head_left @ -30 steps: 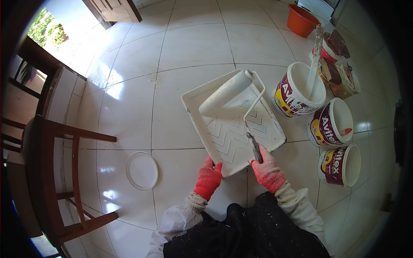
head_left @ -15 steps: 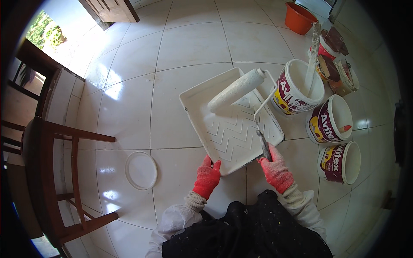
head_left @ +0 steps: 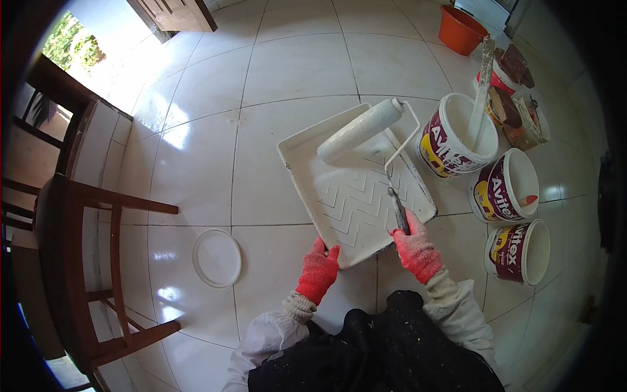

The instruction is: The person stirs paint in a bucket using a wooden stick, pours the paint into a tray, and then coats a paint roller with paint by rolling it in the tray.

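A white paint tray (head_left: 349, 235) with a chevron-ribbed slope lies on the tiled floor in front of me. My left hand (head_left: 317, 271), in a red glove, is closed on its near left corner. My right hand (head_left: 417, 245), gloved the same way, grips the dark handle of a paint roller (head_left: 359, 129); the white, paint-coated sleeve is over the tray's far end, its wire frame bending down to the handle. Just right of the tray stands a white bucket (head_left: 439, 140) with a long coated stick (head_left: 481, 98) leaning in it.
Two more buckets (head_left: 490, 193) (head_left: 508, 255) stand at my right, tools and containers (head_left: 522, 121) behind, an orange tub (head_left: 457, 32) farther back. A round white lid (head_left: 217, 257) lies left, beside a wooden chair (head_left: 116, 251). An open door (head_left: 179, 14) is at the upper left.
My right hand and the roller have shifted right and a little upward over the tray since the earliest frame. My left hand stays on the tray corner.
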`<move>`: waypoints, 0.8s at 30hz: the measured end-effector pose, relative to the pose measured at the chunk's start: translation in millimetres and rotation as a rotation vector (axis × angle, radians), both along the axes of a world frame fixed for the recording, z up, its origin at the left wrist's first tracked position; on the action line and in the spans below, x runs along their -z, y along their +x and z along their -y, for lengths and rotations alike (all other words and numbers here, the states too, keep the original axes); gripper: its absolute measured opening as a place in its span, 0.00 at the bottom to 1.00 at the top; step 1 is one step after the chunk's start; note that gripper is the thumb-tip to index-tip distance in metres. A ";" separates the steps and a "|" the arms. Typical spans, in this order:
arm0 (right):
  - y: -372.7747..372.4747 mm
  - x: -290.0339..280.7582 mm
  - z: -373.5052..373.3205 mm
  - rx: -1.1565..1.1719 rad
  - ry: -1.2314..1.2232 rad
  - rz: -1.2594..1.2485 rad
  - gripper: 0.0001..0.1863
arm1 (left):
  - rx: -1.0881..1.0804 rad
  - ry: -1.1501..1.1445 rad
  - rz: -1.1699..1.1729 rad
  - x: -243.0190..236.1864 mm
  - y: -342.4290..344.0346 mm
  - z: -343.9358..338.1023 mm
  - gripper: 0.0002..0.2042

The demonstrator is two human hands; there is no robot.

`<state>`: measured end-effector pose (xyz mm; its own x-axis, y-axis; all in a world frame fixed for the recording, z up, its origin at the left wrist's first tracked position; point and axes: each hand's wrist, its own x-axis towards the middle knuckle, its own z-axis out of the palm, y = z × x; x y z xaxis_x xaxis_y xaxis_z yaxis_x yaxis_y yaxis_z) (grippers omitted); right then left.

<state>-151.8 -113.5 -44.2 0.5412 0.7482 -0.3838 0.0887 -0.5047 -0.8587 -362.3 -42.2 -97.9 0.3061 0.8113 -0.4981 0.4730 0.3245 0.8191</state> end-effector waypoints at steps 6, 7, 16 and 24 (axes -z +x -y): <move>-18.6 -24.9 9.5 0.059 -0.058 -0.258 0.21 | -0.016 0.022 0.021 5.7 0.8 1.3 0.19; -20.1 -31.1 10.1 0.049 -0.086 -0.330 0.18 | -0.014 0.019 0.018 5.4 0.5 1.1 0.19; -22.4 -23.8 10.3 0.009 -0.081 -0.679 0.09 | 0.024 0.128 0.035 16.2 -1.7 2.2 0.17; -11.3 -22.0 -14.1 -0.017 -0.162 -0.722 0.11 | 0.016 0.055 0.034 3.6 0.1 0.2 0.18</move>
